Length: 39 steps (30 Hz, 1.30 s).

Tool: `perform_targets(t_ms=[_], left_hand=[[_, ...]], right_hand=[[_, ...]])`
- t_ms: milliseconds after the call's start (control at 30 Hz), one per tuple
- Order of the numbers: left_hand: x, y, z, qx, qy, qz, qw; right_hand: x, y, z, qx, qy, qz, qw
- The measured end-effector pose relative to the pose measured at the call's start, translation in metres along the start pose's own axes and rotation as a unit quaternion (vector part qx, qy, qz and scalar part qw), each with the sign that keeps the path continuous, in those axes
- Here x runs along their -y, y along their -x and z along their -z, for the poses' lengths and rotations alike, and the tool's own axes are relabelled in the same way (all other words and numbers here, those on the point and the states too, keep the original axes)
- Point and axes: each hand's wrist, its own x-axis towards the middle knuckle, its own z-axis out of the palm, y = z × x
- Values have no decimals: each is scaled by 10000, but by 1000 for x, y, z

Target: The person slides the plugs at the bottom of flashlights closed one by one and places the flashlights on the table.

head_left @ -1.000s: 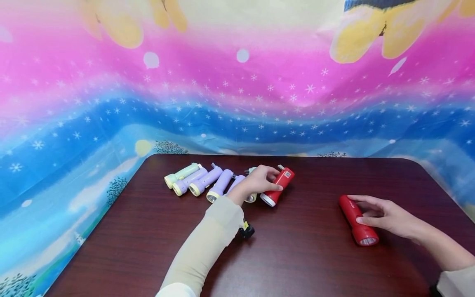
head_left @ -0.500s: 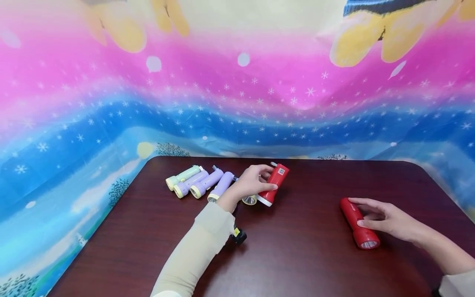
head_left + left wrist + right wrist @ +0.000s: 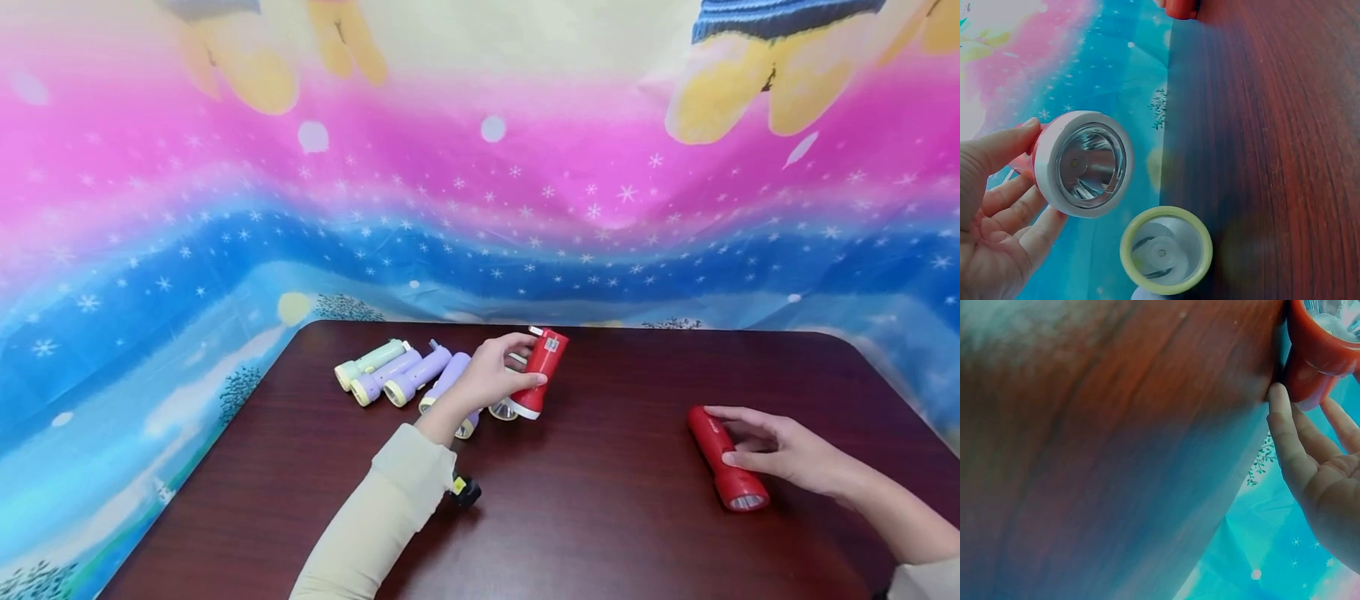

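Note:
My left hand [image 3: 491,371] grips a red flashlight [image 3: 543,367] with a white rim, thumb on one side and fingers on the other. It is tilted, lens end down, at the right end of a row of pastel flashlights; whether it touches the table I cannot tell. The left wrist view shows its white-rimmed lens [image 3: 1090,165] beside a yellow-rimmed flashlight [image 3: 1166,250]. Farther right, my right hand [image 3: 795,450] holds an all-red flashlight [image 3: 712,450] between thumb and fingers, its lens toward me. In the right wrist view, fingers [image 3: 1285,428] touch that flashlight's red body [image 3: 1307,378].
The row has a mint flashlight [image 3: 375,358], purple flashlights [image 3: 422,371] and others partly hidden behind my left hand. A black device [image 3: 467,492] sits at my left wrist. The dark wooden table [image 3: 592,517] ends at a printed cloth backdrop [image 3: 570,250].
My left hand has moved left with the white-rimmed red flashlight, bringing it against the view of the row's right end. The right hand and its flashlight have stayed in place.

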Motion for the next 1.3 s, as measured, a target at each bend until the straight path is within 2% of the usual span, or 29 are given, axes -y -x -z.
perform_targets(t_ms=[100,267,600,1000,1233,1300], left_hand=[[-4,6,4,-89,82,-105,9999],[-13,14,10,-220,265,-265,9991],[-23,24,17,-593,675,-326,9954],[-28,29,17,-886,1125,-429,9888],[-33,31,18,-905,1243,-522,9867],[-35,31,17,-897,1256,-534,9866]], right_hand=[[2,0,1,44,-28,-69,10000],[3,0,1,-129,111,-68,9998],[9,-3,3,-120,135,-326,9993],[9,-3,2,-139,164,-258,9994],[8,-2,6,-358,279,134,9989],[10,-3,8,-417,256,126,9987]])
